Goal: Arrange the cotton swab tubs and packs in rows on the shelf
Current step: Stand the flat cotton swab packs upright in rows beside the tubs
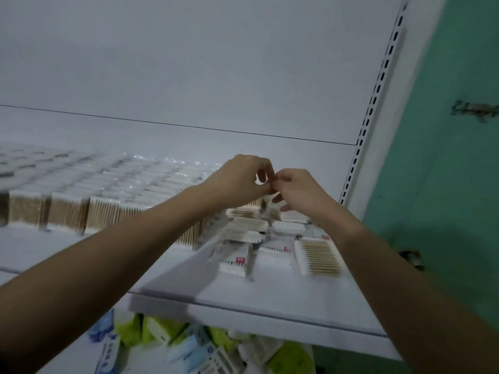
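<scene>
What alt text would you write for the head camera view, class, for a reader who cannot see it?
Two hands, the left hand and the right hand, meet with curled fingers above loose cotton swab packs at the right end of a white shelf. Standing packs form rows to the left; the picture is blurred.

The back of the shelf behind the goods lies bare, and so does its front strip, open to a reach from the front or above. Upright rows of swab packs fill the left side edge to edge. A loose heap of flat packs blocks the right middle, with both hands meeting above it; the slotted upright post closes the right end
</scene>
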A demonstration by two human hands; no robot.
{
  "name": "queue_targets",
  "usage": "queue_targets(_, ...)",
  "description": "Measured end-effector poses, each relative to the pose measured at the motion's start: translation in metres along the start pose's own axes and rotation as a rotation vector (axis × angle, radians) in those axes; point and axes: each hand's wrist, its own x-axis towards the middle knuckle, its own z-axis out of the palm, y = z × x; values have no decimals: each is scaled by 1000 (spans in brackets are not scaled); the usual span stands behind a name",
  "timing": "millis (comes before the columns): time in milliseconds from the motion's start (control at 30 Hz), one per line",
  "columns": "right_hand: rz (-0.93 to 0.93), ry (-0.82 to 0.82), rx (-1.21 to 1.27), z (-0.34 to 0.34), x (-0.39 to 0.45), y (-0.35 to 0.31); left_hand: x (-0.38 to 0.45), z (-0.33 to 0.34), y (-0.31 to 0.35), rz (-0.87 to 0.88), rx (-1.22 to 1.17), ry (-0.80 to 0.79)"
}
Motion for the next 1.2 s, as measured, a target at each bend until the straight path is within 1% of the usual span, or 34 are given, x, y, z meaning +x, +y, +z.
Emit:
queue_targets(100,-35,-5,-9,-6,-30,3,-25,-1,21,-102,-10,6)
queue_targets(167,-66,-1,-11,-5,-49,8,-48,-2,33,-185,-19,47)
queue_targets(300,-192,-34,-77,9,-93,24,-102,15,47,-345,-16,149)
queue_targets(400,-292,-75,-163,27,-128,34,-137,38,50,-401,55,277)
queue_targets(433,-325,-68,-212,33,-136,38,-145,46,50,-426,69,294)
queue_targets(500,-390,-46,-321,45,-145,51,-155,57,49,-496,72,279)
queue_targets(633,-447,-16,-491,58,-149,77,-161,67,46,-632,32,244)
queue_targets(733,-495,28,-553,62,-151,86,-162,69,45,-659,-10,276)
queue_targets(833,-519,53,-556,60,-150,86,-165,61,46,-702,-118,249)
queue_targets(967,-505,60,-477,58,-155,83,-182,42,54,-683,-233,248)
queue_targets(1033,-530,91,-452,57,-160,83,-192,34,63,-672,-319,215)
queue_targets(1100,-553,91,-480,58,-162,84,-199,28,73,-648,-389,174)
queue_targets(1200,-592,77,-486,60,-164,87,-201,22,84,-611,-395,136)
